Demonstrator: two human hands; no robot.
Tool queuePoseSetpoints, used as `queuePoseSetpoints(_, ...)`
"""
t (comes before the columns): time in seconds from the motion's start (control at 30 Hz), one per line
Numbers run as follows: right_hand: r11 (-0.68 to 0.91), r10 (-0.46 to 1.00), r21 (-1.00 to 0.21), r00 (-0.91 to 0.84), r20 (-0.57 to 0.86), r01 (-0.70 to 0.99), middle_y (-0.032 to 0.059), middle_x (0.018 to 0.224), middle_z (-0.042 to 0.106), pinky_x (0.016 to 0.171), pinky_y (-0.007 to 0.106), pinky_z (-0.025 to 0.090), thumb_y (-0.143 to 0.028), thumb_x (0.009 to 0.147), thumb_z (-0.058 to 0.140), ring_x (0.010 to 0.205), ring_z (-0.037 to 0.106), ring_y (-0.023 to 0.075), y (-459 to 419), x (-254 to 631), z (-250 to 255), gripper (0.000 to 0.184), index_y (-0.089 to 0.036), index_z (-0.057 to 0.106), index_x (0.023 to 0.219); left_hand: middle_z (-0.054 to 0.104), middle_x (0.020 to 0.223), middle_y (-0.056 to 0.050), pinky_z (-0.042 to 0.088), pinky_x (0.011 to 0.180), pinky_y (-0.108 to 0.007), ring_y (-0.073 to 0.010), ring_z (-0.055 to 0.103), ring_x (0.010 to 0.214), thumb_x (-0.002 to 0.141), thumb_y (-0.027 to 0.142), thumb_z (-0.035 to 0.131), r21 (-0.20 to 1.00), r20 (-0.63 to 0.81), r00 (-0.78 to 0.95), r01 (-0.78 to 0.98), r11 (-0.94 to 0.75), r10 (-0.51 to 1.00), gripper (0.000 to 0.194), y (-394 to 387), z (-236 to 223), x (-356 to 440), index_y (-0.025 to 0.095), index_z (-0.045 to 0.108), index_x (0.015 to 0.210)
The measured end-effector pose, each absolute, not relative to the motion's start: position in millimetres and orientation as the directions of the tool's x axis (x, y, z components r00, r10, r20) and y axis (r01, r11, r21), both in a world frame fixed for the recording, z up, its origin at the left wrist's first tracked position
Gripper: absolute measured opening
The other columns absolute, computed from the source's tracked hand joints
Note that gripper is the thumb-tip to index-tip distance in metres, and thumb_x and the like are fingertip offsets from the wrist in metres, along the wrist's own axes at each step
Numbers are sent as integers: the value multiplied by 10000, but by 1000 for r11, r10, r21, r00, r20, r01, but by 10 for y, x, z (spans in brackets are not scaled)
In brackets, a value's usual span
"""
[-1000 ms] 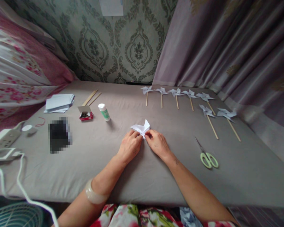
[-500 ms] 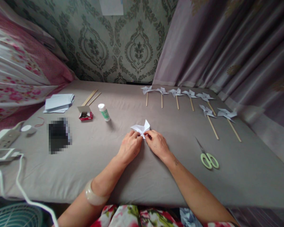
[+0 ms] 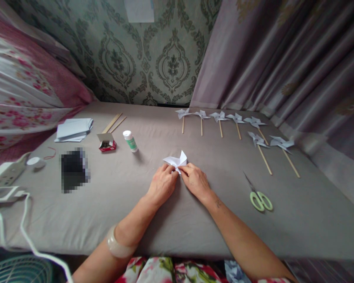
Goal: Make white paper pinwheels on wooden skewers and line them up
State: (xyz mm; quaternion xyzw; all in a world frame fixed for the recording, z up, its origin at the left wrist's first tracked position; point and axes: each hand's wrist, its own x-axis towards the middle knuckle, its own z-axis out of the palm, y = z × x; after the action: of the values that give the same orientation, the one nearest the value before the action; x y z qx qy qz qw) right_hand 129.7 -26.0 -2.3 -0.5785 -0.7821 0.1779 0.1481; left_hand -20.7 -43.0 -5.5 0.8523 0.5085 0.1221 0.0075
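A white paper pinwheel [image 3: 180, 158] lies at the middle of the table, its folded blades pointing away from me. My left hand [image 3: 164, 180] grips its near left side with curled fingers. From the right, my right hand [image 3: 195, 177] pinches the paper close to the pinwheel's centre, thumb and forefinger together. The fingers of both hands almost meet and cover the near part of the paper. No stick shows on this pinwheel.
Several finished pinwheels on sticks [image 3: 220, 116] lie at the back right. Green-handled scissors [image 3: 261, 201] rest to the right. Leftward are a glue stick [image 3: 130, 142], a small red box [image 3: 107, 146], wooden sticks [image 3: 113, 122], a paper stack [image 3: 73, 129] and a power strip [image 3: 6, 173].
My right fingers have shifted slightly at the pinwheel's centre and lie closer together. The left hand keeps its hold, and the pinwheel stays in place.
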Motion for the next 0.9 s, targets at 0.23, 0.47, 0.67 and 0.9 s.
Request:
queuePoseSetpoints(0.23, 289, 952, -404, -307, 20, 868, 78, 1059, 649, 766, 259, 449, -240, 937, 403, 917, 623, 174, -292, 1275, -8, 325, -246, 656, 1140, 624, 947, -94, 485, 802, -344, -221, 525, 921, 885, 149, 470, 138, 202, 451, 866, -481, 869, 203, -457, -35, -207, 169, 670, 915)
queuePoseSetpoints(0.47, 376, 916, -332, -400, -6, 865, 98, 1075, 620, 834, 309, 443, -177, 874, 446, 1019, 572, 216, -244, 1303, 132, 319, -206, 690, 1077, 587, 871, -98, 460, 775, -357, -225, 509, 876, 922, 261, 444, 130, 215, 429, 878, -461, 877, 260, -473, -9, -197, 163, 676, 854)
queuePoseSetpoints(0.67, 408, 895, -271, -441, -73, 872, 121, 1031, 632, 808, 325, 443, -125, 853, 441, 1030, 567, 241, -118, 1258, 240, 306, -187, 724, 951, 592, 868, -110, 448, 764, -371, -239, 504, 876, 933, 288, 415, 131, 193, 424, 882, -452, 885, 299, -478, -3, -185, 159, 676, 863)
queuePoseSetpoints(0.9, 367, 908, -288, -408, -95, 885, 123, 1073, 644, 838, 307, 437, -119, 829, 477, 1053, 572, 235, -55, 1212, 240, 279, -185, 727, 934, 607, 885, -105, 437, 780, -365, -241, 513, 893, 931, 298, 424, 134, 194, 428, 880, -456, 883, 303, -456, -20, -195, 165, 687, 864)
